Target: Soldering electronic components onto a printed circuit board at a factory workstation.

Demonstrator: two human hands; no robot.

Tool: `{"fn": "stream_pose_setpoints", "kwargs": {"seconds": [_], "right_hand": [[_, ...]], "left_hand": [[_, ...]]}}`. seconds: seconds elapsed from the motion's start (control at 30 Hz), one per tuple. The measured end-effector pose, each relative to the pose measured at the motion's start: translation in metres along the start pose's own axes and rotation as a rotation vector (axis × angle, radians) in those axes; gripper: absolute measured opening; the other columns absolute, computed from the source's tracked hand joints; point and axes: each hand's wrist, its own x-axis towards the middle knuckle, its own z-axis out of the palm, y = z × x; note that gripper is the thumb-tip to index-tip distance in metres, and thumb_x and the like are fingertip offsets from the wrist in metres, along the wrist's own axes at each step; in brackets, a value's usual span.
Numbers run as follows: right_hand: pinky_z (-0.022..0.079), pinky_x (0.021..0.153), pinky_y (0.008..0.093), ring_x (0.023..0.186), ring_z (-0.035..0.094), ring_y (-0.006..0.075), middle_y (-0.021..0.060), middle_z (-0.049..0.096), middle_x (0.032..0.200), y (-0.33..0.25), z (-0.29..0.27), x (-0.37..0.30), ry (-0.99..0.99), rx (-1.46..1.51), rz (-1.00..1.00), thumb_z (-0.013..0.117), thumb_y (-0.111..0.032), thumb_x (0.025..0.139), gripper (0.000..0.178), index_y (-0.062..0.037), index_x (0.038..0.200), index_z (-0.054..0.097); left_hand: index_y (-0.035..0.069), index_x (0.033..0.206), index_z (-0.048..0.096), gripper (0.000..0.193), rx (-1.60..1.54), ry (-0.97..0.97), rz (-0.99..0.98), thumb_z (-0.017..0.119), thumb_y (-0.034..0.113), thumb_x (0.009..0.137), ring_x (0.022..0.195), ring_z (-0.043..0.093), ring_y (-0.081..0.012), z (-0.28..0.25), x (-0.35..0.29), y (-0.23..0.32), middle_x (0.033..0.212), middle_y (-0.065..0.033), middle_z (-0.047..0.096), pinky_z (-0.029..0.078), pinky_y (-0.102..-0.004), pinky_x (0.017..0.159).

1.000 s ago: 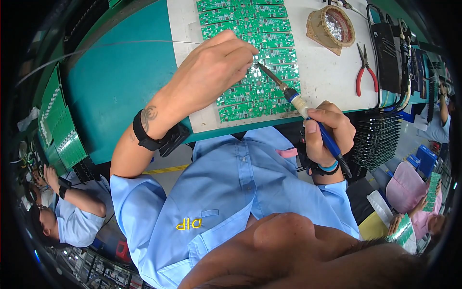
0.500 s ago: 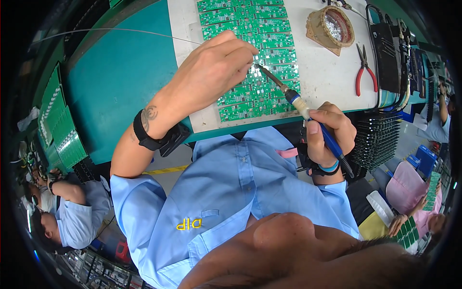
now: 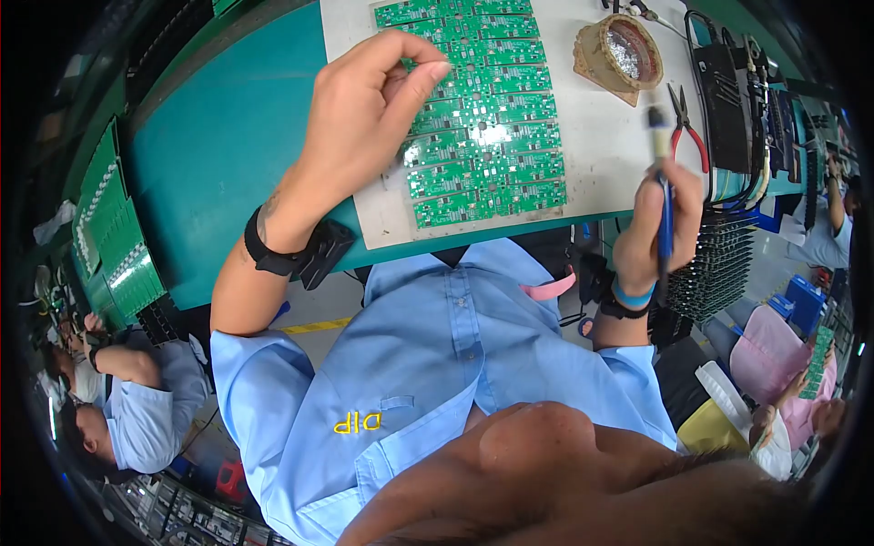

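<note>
A panel of green circuit boards (image 3: 510,109) lies on a pale mat (image 3: 583,155) on the bench. Over the panel's left side, my left hand (image 3: 360,114) is closed in a pinch, thumb against index finger. Whatever those fingertips hold, if anything, does not show. To the right of the panel my right hand (image 3: 640,223) grips the blue handle of a soldering iron (image 3: 665,214). The iron points away from me, its front end blurred and close to red-handled pliers (image 3: 689,136).
A round brown pot (image 3: 628,50) with shiny metal inside stands at the far right. Beyond the pliers is a dark rack with cables (image 3: 728,109). Stacked green boards (image 3: 118,227) sit at the bench's left edge. Co-workers (image 3: 150,400) are on both sides.
My right hand has drawn the soldering iron off the boards, to the right. My left hand has moved left and away from me; the thin wire that ran to it no longer shows.
</note>
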Motion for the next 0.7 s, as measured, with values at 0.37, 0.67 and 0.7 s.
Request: {"fn": "stream_pose_setpoints", "kwargs": {"seconds": [0.37, 0.67, 0.7], "right_hand": [[0.045, 0.066, 0.0252, 0.070, 0.059, 0.0138, 0.0153, 0.067, 0.089, -0.020, -0.010, -0.009, -0.211, 0.196, 0.109, 0.067, -0.006, 0.096, 0.019, 0.0076, 0.109, 0.066], [0.038, 0.050, 0.0277, 0.053, 0.053, 0.0149, 0.0096, 0.061, 0.067, -0.028, 0.008, -0.004, -0.342, 0.261, 0.057, 0.071, 0.000, 0.089, 0.012, 0.0058, 0.099, 0.070], [0.038, 0.050, 0.0277, 0.053, 0.053, 0.0149, 0.0096, 0.061, 0.067, -0.028, 0.008, -0.004, -0.343, 0.262, 0.057, 0.071, 0.000, 0.089, 0.012, 0.0058, 0.099, 0.070]], "left_hand": [[0.002, 0.102, 0.069, 0.016, 0.045, -0.206, 0.393, 0.074, 0.000, 0.086, 0.084, 0.064, -0.0241, 0.007, -0.001, -0.003, 0.091, -0.0070, 0.069, 0.055, -0.0364, 0.075], [0.002, 0.101, 0.069, 0.021, 0.111, -0.233, 0.383, 0.073, -0.002, 0.080, 0.087, 0.063, -0.0259, 0.013, -0.003, -0.008, 0.090, -0.0069, 0.068, 0.055, -0.0382, 0.081], [0.002, 0.101, 0.069, 0.021, 0.122, -0.238, 0.385, 0.074, -0.002, 0.080, 0.088, 0.063, -0.0259, 0.013, -0.003, -0.008, 0.091, -0.0070, 0.068, 0.055, -0.0383, 0.081]]}}
